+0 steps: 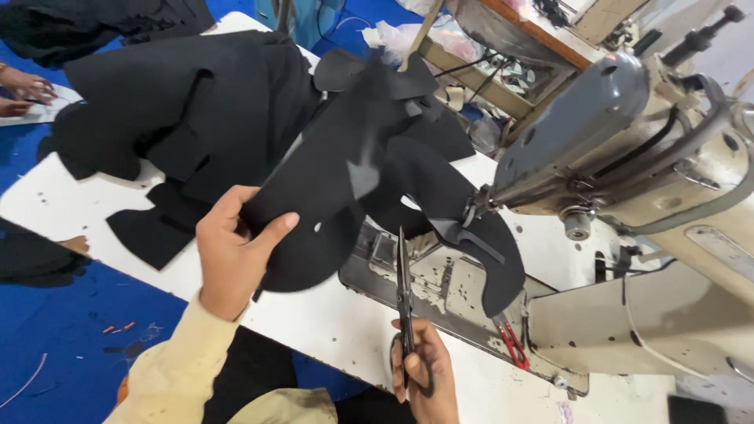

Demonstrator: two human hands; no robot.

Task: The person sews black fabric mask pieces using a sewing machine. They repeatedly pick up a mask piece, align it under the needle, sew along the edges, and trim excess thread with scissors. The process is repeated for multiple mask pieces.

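Observation:
My left hand (232,250) grips a black fabric piece (330,184) and lifts it off the white table (330,322), thumb pressed on its lower edge. The cloth trails right to the needle area of a grey and cream sewing machine (628,149), where another black piece (503,255) hangs. My right hand (424,369) holds black scissors (404,290) by the loops, blades pointing up toward the lifted cloth, tips just below it.
A heap of black cut pieces (188,110) covers the table's left half. Red thread snips (512,344) lie on the machine bed. Another person's hands (22,88) rest at the far left. A blue floor (63,330) lies below.

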